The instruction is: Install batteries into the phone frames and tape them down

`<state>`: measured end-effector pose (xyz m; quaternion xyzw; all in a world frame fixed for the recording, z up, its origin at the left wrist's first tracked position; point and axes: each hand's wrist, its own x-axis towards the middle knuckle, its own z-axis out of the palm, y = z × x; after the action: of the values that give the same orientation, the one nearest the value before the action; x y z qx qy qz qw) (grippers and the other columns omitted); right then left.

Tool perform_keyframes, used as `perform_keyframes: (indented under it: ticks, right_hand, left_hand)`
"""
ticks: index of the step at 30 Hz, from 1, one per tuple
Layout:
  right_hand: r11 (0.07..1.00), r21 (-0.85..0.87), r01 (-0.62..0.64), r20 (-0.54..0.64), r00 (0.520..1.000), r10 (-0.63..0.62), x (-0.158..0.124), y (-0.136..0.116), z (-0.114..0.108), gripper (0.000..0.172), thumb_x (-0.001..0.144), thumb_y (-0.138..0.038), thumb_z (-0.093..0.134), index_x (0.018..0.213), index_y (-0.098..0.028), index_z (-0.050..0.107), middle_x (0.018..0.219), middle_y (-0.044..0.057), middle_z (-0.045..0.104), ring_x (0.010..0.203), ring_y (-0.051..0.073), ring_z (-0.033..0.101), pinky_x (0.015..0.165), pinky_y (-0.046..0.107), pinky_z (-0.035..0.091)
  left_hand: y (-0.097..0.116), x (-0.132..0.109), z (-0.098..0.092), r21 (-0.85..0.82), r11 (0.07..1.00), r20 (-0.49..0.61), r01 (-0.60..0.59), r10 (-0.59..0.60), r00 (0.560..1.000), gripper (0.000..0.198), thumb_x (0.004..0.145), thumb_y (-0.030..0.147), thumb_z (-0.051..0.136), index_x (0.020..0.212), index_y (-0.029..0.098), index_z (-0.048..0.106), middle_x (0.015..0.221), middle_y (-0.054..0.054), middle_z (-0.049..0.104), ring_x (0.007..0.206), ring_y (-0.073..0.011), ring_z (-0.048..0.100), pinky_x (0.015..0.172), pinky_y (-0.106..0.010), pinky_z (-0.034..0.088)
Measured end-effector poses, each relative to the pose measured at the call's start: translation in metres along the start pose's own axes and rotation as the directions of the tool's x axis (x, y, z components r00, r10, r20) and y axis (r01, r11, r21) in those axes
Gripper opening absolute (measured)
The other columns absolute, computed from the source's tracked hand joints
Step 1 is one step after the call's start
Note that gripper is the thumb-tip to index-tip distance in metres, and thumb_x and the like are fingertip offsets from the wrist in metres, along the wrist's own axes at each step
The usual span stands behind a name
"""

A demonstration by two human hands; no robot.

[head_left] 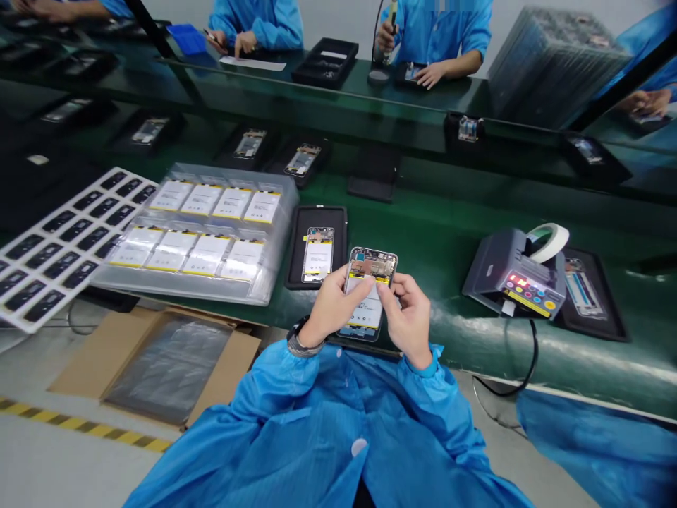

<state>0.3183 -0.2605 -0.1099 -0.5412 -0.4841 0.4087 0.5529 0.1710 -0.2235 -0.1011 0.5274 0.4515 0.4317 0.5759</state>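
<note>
Between my two hands is an opened smartphone [364, 328], its circuit board showing at the top and a white battery [367, 310] in its body. My left hand [336, 300] grips the phone's left side, the thumb lying over the battery's upper part. On the other side, my right hand [407, 314] holds the right edge, with its thumb at the battery's yellow top strip. Just left of my hands, another opened phone [319, 255] with a battery rests in a black tray [343, 229]. A clear plastic tray [254, 293] of white batteries lies farther left.
A grey tape dispenser [491, 264] carrying a white tape roll [555, 243] stands right, beside a black tray [608, 310] with a phone frame. At left is a white sheet of black pieces [66, 247]. An open carton [211, 367] sits below the bench edge. Co-workers [438, 42] sit opposite.
</note>
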Motion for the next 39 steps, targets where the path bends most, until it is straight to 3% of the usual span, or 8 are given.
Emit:
perform_keyframes:
  ticks: [11, 17, 28, 39]
  right_hand:
    - [0.999, -0.043, 0.015, -0.041, 0.999, -0.017, -0.015, 0.002, 0.004, 0.023, 0.095, -0.041, 0.066, 0.105, -0.021, 0.066, 0.073, -0.001, 0.060, 0.069, 0.015, 0.058, 0.068, 0.026, 0.048]
    - [0.997, -0.073, 0.026, -0.055, 0.998, -0.030, -0.015, 0.001, 0.005, 0.020, 0.096, -0.039, 0.065, 0.101, -0.020, 0.065, 0.073, -0.001, 0.061, 0.066, 0.014, 0.057, 0.066, 0.025, 0.047]
    - [0.991, -0.130, 0.014, -0.028, 0.999, -0.018, -0.011, -0.008, 0.004, 0.022, 0.096, -0.042, 0.064, 0.093, -0.020, 0.064, 0.067, -0.003, 0.059, 0.062, 0.012, 0.054, 0.062, 0.024, 0.044]
    - [0.976, -0.206, 0.070, -0.028, 0.997, -0.077, -0.012, -0.015, 0.001, 0.023, 0.095, -0.040, 0.064, 0.085, -0.020, 0.061, 0.064, -0.003, 0.057, 0.059, 0.012, 0.050, 0.060, 0.024, 0.042]
  left_hand:
    - [0.008, -0.006, -0.005, 0.147, 0.987, 0.037, -0.061, 0.056, 0.998, 0.035, 0.089, 0.043, 0.069, 0.107, 0.013, 0.071, 0.103, -0.008, 0.076, 0.091, -0.0215, 0.069, 0.080, -0.027, 0.055]
    - [0.005, -0.007, -0.004, 0.124, 0.991, 0.004, -0.048, 0.047, 0.999, 0.039, 0.089, 0.049, 0.068, 0.105, 0.013, 0.071, 0.097, -0.008, 0.075, 0.084, -0.0204, 0.069, 0.074, -0.026, 0.055]
    - [0.001, -0.011, 0.000, 0.167, 0.985, -0.063, -0.038, 0.050, 0.997, 0.032, 0.089, 0.042, 0.067, 0.098, 0.012, 0.072, 0.081, -0.004, 0.070, 0.069, -0.0152, 0.058, 0.062, -0.022, 0.049]
    - [0.005, -0.017, 0.001, 0.210, 0.975, -0.076, -0.067, 0.084, 0.994, 0.031, 0.088, 0.042, 0.067, 0.097, 0.013, 0.074, 0.081, -0.005, 0.071, 0.069, -0.0163, 0.060, 0.062, -0.023, 0.049]
